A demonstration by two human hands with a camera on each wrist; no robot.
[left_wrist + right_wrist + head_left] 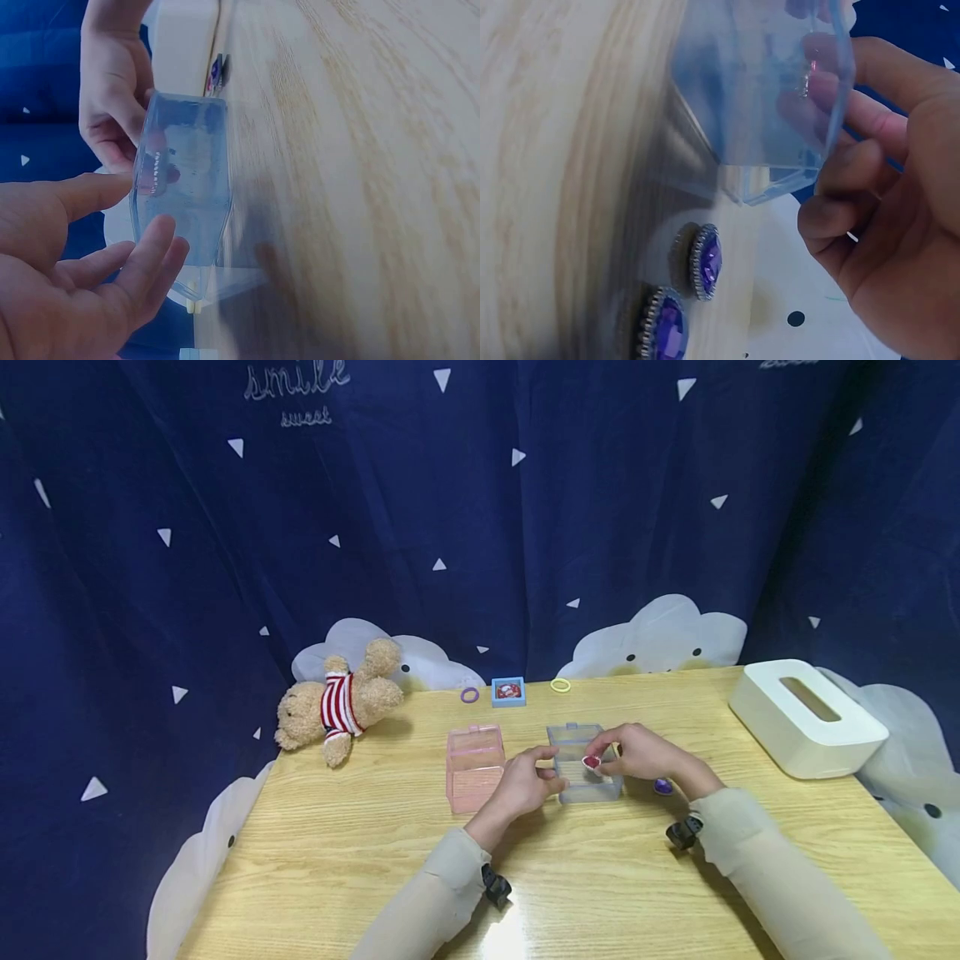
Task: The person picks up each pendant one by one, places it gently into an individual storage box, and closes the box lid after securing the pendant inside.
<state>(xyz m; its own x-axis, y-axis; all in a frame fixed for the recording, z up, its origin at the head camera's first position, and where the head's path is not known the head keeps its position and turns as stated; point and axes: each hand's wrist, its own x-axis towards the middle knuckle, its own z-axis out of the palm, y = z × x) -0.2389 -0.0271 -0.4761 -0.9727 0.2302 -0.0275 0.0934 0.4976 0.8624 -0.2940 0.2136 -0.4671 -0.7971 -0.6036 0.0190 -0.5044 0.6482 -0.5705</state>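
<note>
— Dark blue curtains [525, 510] printed with white triangles and clouds are hung behind a pale wooden counter [360, 868]. What is seen at the middle of it?

— A clear blue box [583, 768] is stood there, open at the top, with a pink box [476, 767] just beside it on the left. Both hands are gathered at the blue one.

— How is the left hand [525, 783] placed?

— It is laid against the box's near left side. From the left wrist view its fingers [142, 262] are seen nearly straight and spread, the tips touching the clear wall [184, 180]; nothing is clasped.

— And the right hand [637, 752]?

— A small red gem [592, 762] is pinched between its thumb and fingertips, held over the box's open top. In the right wrist view the curled fingers [855, 120] are seen through the box wall [757, 105].

— Is anything else lying close by?

— A purple gem [663, 787] is lying on the counter just right of the box, beside the right wrist; in the right wrist view two such purple gems [705, 262] are shown, close together.

— What is kept farther back?

— A teddy bear [337, 703] in a striped shirt is laid at the far left edge. A purple ring [469, 695], a small blue case [508, 692] and a yellow ring [560, 685] are set along the back. A white tissue box [806, 717] is placed at the far right.
</note>
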